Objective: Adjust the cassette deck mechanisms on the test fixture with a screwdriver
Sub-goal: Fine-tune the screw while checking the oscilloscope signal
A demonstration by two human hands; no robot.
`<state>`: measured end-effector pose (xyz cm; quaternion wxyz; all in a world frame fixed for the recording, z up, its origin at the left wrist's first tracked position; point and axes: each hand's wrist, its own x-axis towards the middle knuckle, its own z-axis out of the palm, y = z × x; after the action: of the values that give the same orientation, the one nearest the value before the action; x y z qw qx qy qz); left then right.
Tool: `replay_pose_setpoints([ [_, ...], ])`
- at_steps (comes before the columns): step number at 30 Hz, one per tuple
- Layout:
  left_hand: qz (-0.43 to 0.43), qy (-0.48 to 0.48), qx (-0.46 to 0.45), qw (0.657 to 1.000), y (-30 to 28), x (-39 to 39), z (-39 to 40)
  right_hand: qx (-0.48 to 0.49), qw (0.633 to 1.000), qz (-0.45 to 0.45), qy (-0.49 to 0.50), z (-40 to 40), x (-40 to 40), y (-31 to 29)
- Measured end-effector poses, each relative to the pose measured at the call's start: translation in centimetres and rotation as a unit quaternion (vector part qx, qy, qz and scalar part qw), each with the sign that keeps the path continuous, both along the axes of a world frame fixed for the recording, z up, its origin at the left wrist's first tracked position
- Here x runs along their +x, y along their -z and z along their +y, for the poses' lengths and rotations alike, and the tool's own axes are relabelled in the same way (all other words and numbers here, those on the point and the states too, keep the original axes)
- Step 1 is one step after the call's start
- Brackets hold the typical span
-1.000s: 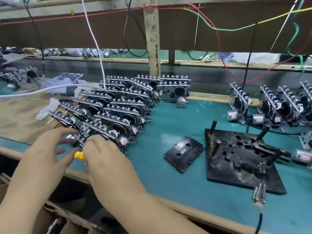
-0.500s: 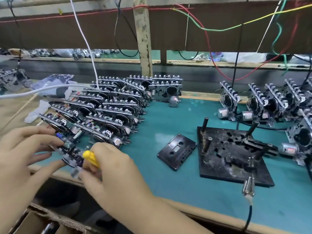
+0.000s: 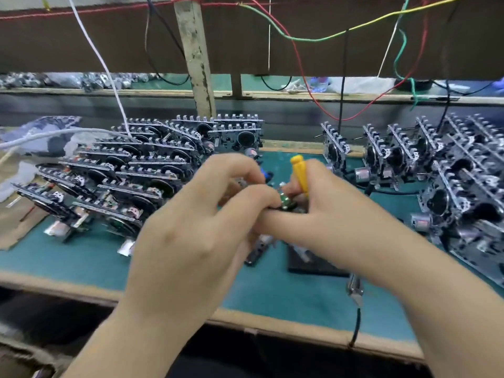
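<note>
At the left of the bench, rows of cassette deck mechanisms lean against one another, well apart from your hands; these appear to be the waiting stock. A white cable hangs down to them from above.

Your left hand is curled around the mechanism in hand, fingers and thumb closed on it from the left. Only a small green and metal part of this unit shows between your two hands; the rest is covered, so its orientation cannot be read.

Your right hand grips the screwdriver by its yellow handle. The handle stands nearly upright, tilted slightly to the left at the top, with its long axis pointing down into the held mechanism. The blade and tip are hidden behind your fingers, so you cannot confirm from this view that the tip is seated in a screw.

The relation that governs the next move: the mechanism lies directly between the hands, just below the handle, and your right hand is the nearer to the adjustment point. Judged from this, keep the left hand as the steady support and turn with the right.

Below your hands, the black test fixture and a dark cassette are mostly covered; whether the mechanism rests on the fixture cannot be told. A cable with a metal plug lies near the bench edge.

At the right stands a second group of mechanisms, upright and close together, partly blurred and cut off by the frame edge.
</note>
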<state>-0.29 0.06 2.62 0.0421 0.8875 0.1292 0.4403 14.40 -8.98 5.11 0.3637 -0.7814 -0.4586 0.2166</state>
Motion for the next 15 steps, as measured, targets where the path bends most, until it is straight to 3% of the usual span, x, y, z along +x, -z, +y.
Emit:
replay_pose_setpoints([
  [3, -0.03, -0.006, 0.041, 0.999, 0.3, 3.1, -1.3, -0.018, 0.999, -0.023, 0.023, -1.4, 2.9, -0.7],
  [7, -0.033, 0.053, -0.015, 0.998, 0.4, 5.8, -1.5, -0.016, 0.999, -0.022, 0.045, -2.3, 6.5, -0.8],
  [11, 0.075, 0.038, -0.126, 0.988, 1.0, 6.2, 1.3, -0.07, 0.984, -0.159, 0.042, -2.2, 10.1, 0.1],
  [15, 0.24, 0.067, -0.275, 0.929, 2.1, 7.9, 4.8, -0.127, 0.961, -0.241, -0.051, -1.3, 12.1, 2.1],
])
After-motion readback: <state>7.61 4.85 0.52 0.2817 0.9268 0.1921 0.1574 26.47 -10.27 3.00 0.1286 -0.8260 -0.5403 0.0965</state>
